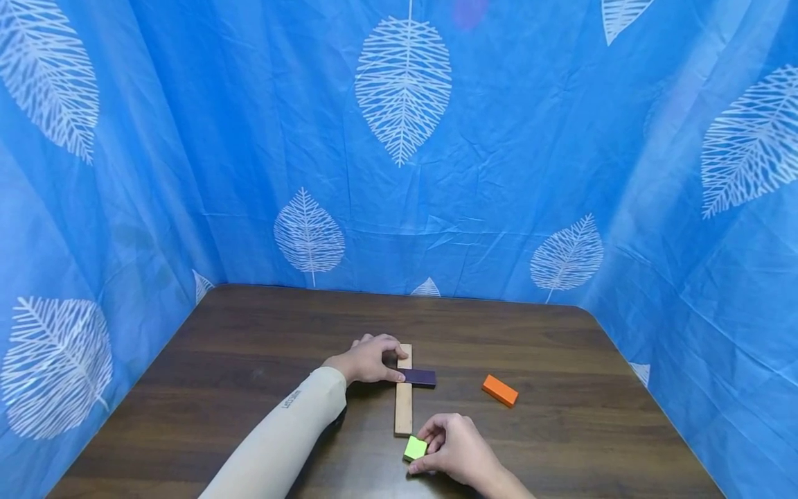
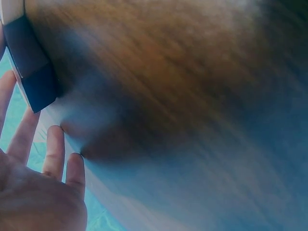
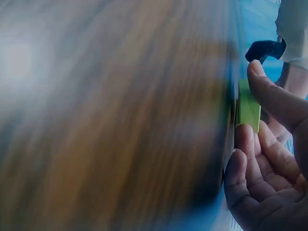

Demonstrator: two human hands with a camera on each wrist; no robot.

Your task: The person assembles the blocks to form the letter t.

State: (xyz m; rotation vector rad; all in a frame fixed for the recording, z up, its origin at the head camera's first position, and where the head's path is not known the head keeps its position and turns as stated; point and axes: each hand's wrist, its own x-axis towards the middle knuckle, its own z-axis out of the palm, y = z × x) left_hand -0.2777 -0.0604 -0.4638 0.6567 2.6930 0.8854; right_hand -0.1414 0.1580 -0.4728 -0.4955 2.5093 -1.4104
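In the head view, a lower pale wooden block (image 1: 404, 410), an upper pale wooden block (image 1: 405, 352) and a dark purple block (image 1: 420, 378) form a sideways-branching shape. My left hand (image 1: 368, 359) reaches over its left side, thumb at the purple block's left end, index finger by the upper wooden block. The left wrist view shows the left hand (image 2: 41, 192) with extended fingers beside the dark block (image 2: 33, 62). Just below the lower wooden block, my right hand (image 1: 458, 447) pinches a lime green block (image 1: 414, 449). Thumb and fingers of the right hand (image 3: 274, 163) hold the green block (image 3: 249, 109).
An orange block (image 1: 500, 391) lies on the brown table (image 1: 561, 360), right of the purple block. Blue curtains (image 1: 499, 173) with white leaf prints surround the table's back and sides. A dark object (image 3: 264, 50) near the pale sleeve (image 3: 294, 29) is unclear.
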